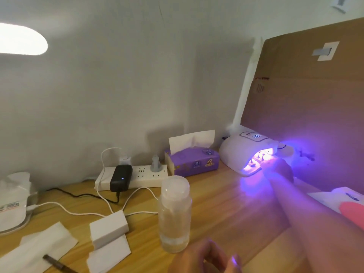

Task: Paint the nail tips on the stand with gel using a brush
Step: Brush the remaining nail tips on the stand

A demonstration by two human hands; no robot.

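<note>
The right hand (278,169) reaches to the mouth of the lit white nail lamp (250,154) at about two o'clock on the wooden desk (226,203); whether its fingers grip anything there is lost in the violet glare. Inside the lamp's opening, small pale shapes that look like the nail tips on the stand (260,157) sit in the glow just beside the fingertips. The left hand (206,257) rests at six o'clock, fingers loosely curled and holding nothing. Just at its eleven o'clock stands a clear capped bottle (175,213). A dark brush (57,264) lies on white paper at eight o'clock. A purple tissue box (194,161) and a white power strip (136,177) sit along the wall at twelve.
</note>
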